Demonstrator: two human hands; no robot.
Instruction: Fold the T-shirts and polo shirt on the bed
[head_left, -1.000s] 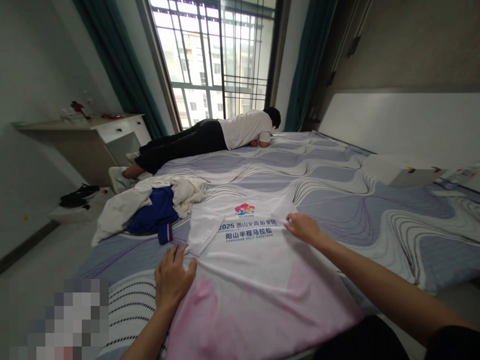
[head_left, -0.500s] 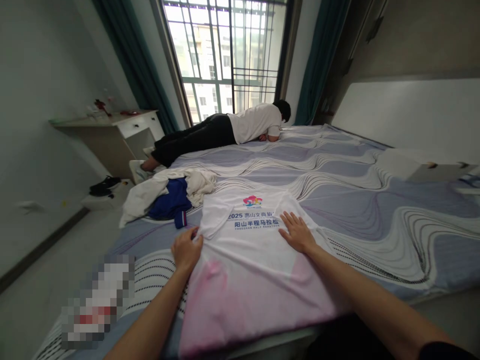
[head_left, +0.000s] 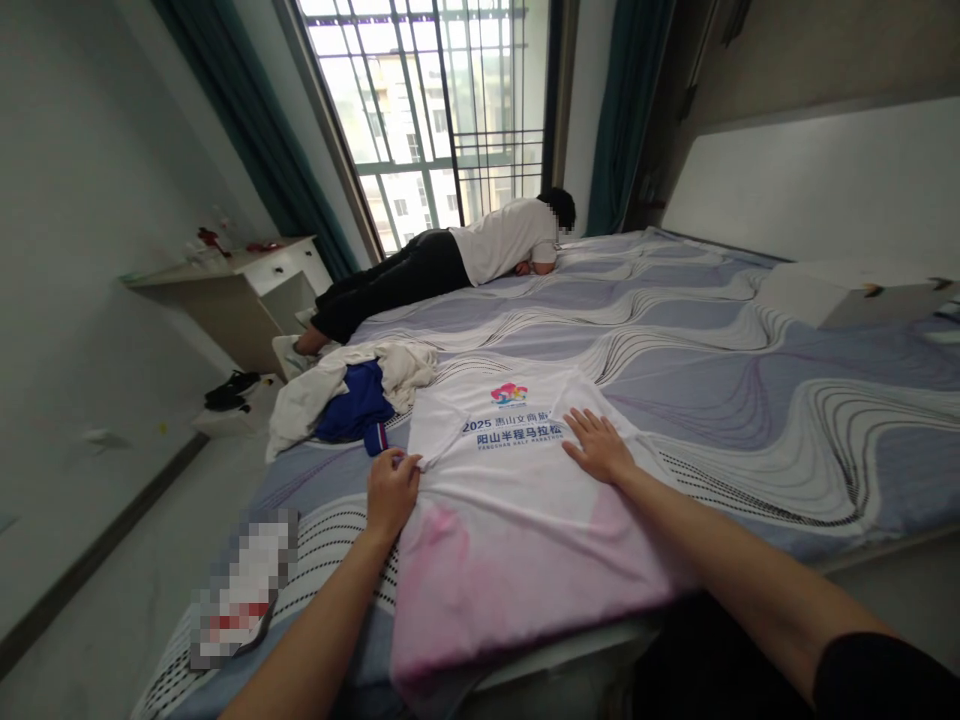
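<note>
A white T-shirt (head_left: 517,510) fading to pink at the hem lies spread on the bed, with a colourful logo and blue lettering on its chest. At its left edge, just below the sleeve, my left hand (head_left: 392,492) is closed, thumb and fingers pinching the fabric. My right hand (head_left: 600,446) rests flat on the shirt's right side beside the lettering, fingers stretched out and slightly spread. Creases run across the shirt between the two hands. The right sleeve is folded inward, partly covering the end of the print.
Crumpled white and blue clothes (head_left: 352,398) lie beyond my left hand. A blurred-out white and red item (head_left: 247,590) is at the bed's left edge. Another person (head_left: 502,240) lies across the far side of the patterned bed (head_left: 697,390). A white box (head_left: 840,295) stands at right.
The view has shifted, so the scene sits differently in the picture. My left hand pulls at the shirt's left edge, where creases have sharpened. My right hand stays flat on the shirt.
</note>
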